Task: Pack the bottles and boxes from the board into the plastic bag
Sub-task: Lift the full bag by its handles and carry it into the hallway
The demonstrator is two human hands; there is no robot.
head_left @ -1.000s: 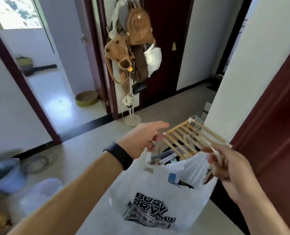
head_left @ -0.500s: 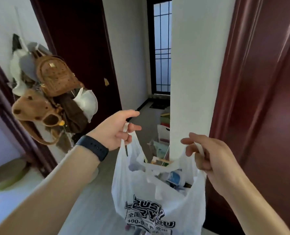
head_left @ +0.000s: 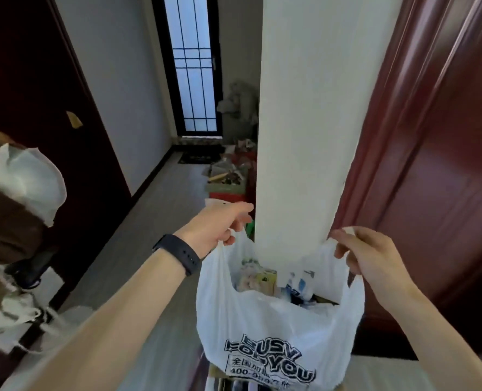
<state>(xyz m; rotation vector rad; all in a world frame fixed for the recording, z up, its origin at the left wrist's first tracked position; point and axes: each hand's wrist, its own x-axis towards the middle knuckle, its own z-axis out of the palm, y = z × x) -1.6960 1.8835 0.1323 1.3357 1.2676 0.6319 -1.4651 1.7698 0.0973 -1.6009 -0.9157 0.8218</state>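
Observation:
A white plastic bag [head_left: 276, 325] with dark printed lettering hangs in front of me, held up by both handles. My left hand [head_left: 220, 224], with a black band on the wrist, grips the left handle. My right hand [head_left: 366, 252] pinches the right handle. The bag's mouth is spread open between the hands. Inside it I see a yellowish box [head_left: 266, 279] and a bottle with a blue and white label [head_left: 297, 283], packed close together with other items lower down. The board is not in view.
A white wall corner [head_left: 304, 122] stands right behind the bag, with a dark red door [head_left: 437, 153] to its right. A corridor runs ahead to a barred glass door [head_left: 196, 66]. Clutter and boxes [head_left: 228, 176] lie on the floor by the wall. Bags hang at left [head_left: 22, 179].
The wooden slatted board that stuck out above the bag a second ago is gone from view. The view has swung right and upward, and the bag hangs a little lower and wider open.

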